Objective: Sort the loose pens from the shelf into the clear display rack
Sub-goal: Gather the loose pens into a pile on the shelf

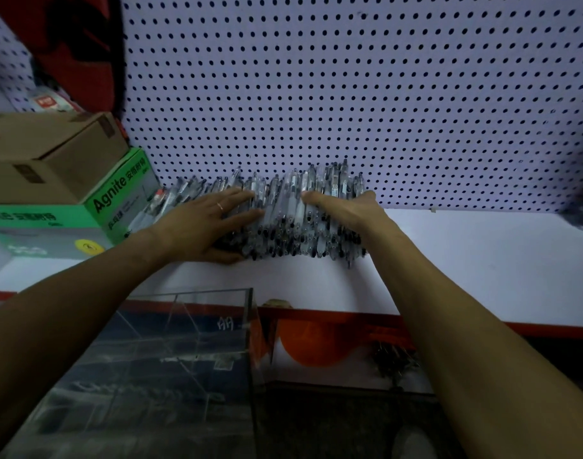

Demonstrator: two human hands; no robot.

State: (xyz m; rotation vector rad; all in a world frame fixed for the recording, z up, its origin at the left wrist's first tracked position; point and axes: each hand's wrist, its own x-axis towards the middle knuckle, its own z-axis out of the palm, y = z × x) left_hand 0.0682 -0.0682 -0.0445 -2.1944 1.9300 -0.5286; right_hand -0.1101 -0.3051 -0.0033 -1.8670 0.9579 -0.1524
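1. At far left, a green box (117, 197) with a cardboard box (48, 154) on top stands on the white shelf (449, 260).
2. The left hand (200, 223) lies flat, fingers straight, pressing the pens (293, 210), a loose heap against the pegboard (349, 94).
3. The right hand (346, 207) cups the heap's right end; its fingers are hidden.
4. Squeeze both sides evenly, then lift a manageable bundle.
5. The clear display rack (184, 342) waits below left.
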